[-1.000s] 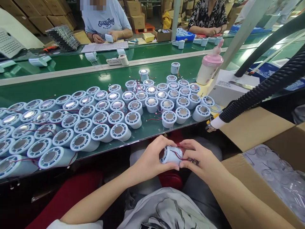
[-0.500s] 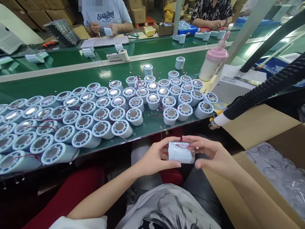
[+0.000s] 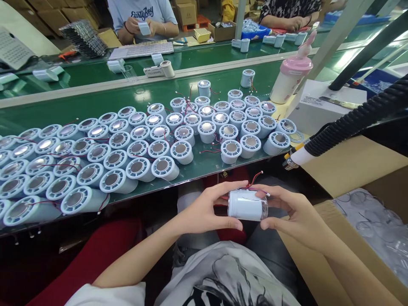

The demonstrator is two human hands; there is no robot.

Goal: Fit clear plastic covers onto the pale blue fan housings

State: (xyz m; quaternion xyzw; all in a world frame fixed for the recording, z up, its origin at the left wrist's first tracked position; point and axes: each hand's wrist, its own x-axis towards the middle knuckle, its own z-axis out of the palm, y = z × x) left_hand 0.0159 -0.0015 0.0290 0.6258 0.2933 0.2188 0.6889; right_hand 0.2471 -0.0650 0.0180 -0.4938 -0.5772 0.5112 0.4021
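- Left hand [image 3: 204,210] grips a pale blue cylinder [image 3: 244,205] on its side, thumb under and fingers over its left end, above the lap and just below the bench [image 3: 191,170] edge.
- Right hand [image 3: 287,212] pinches the other end, where a clear cap [image 3: 262,209] appears to sit; fingers curl over the top, thumb beneath. Both hands are closed on the same piece.
- Red wires [image 3: 255,180] with a small white plug stick up from the cylinder, just beyond the right fingertips.
- Judging by the grip, the cap is being seated: it seems best to keep the body steady in the left hand, press the cap on square and keep the wires out of the seam so they are not pinched.
- Beyond both hands, rows of like cylinders [image 3: 137,148] stand on the bench; to the right of the right hand are a black hose [image 3: 357,121] with a nozzle and a carton [image 3: 350,170] of clear parts.
- Compared with a second ago, the cylinder's body is now side-on, with its grilled end, then in view, turned away. The right hand has moved from wrapping the body and wires to holding the far end, and the wires now stand free above it.
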